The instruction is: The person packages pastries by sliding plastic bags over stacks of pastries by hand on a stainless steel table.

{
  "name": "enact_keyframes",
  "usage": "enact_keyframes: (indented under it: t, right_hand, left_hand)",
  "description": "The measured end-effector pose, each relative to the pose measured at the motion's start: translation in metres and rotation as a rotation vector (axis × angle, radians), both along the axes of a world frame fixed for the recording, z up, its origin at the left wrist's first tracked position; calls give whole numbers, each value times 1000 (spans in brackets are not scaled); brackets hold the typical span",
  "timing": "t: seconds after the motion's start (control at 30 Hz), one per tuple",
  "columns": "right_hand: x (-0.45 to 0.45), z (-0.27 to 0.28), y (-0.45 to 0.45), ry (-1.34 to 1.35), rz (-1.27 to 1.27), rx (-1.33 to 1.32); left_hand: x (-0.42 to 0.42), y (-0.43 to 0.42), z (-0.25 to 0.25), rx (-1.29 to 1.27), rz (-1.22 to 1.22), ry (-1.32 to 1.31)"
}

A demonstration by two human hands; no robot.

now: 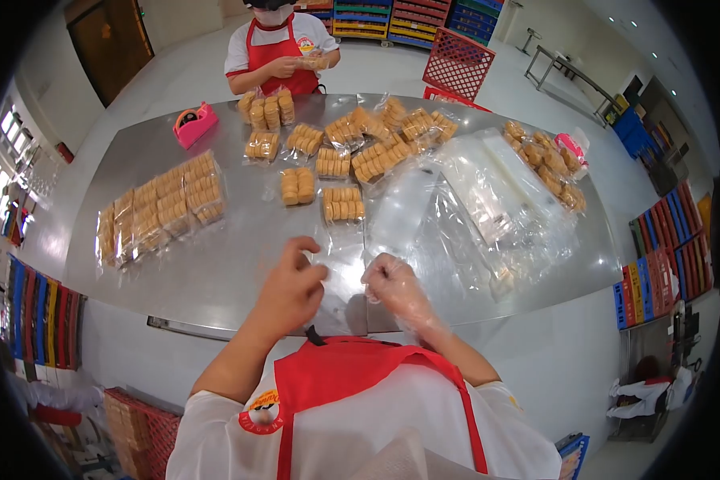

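My bare left hand is raised over the near part of the steel table, fingers curved and apart, with nothing visible in them. My right hand, in a clear plastic glove, is closed with the fingers pressed together; what they hold, if anything, is lost in glare and clear film. Just beyond both hands lies a clear bag of round biscuits, its loose plastic end toward me. Another biscuit pack is to its left. Right of these, clear plastic bags lie in a spread stack.
A block of packed biscuits lies at left, a pink tape dispenser behind it. More packs are heaped at the back; bagged round pieces lie far right. A co-worker in a red apron holds a pack across the table.
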State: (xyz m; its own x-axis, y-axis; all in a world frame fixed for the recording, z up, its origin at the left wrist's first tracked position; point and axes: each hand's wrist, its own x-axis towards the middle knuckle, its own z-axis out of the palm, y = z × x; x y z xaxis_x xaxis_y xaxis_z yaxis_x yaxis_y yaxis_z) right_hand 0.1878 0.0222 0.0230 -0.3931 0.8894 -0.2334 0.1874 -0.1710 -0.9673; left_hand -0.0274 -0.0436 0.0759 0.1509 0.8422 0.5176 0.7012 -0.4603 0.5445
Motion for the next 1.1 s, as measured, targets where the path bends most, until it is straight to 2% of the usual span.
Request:
enact_keyframes:
  t: [0.1,0.2,0.3,0.4,0.43,0.53,0.57,0.6,0.7,0.8,0.83,0.93,0.97,1.03,1.07,1.1]
  right_hand:
    - [9,3,13,123,-79,-207]
    - [-3,12,-1,-727,-231,1305]
    - [-1,35,-4,-317,323,1833]
    - [-7,44,1,-248,690,1421]
    - [-8,36,5,-316,620,1282]
    - [-17,34,18,-653,734,848]
    - [-14,16,32,-719,933,1003]
    - [-17,15,34,-713,939,967]
    - [-35,15,39,-582,794,915]
    - [-65,5,51,-478,642,883]
    - [-70,-1,56,-475,620,853]
    - [-72,-20,61,-511,596,749]
    - [-70,-24,57,-517,592,727]
    - [-66,-24,50,-517,581,704]
    - [-64,-20,45,-493,565,719]
    - [-64,-13,38,-459,552,749]
  left_hand:
    - [-5,-1,7,-66,-182,323]
    - [0,4,15,-342,-126,286]
    - [8,13,14,-367,-156,184]
    - [16,17,19,-357,-202,223]
    - [18,18,20,-319,-210,211]
    - [24,23,22,-239,-248,198]
    - [29,25,24,-235,-271,209]
    - [35,26,24,-232,-294,219]
    - [58,32,14,-222,-334,277]
    - [84,31,-8,-61,-512,231]
    - [96,26,-1,-277,-618,258]
    - [85,23,12,-161,-754,-115]
    - [61,23,16,-343,-664,-208]
    - [14,35,8,-148,-21,-317]
    - [-14,51,-8,-17,260,-172]
    - [-43,62,-38,27,332,-124]
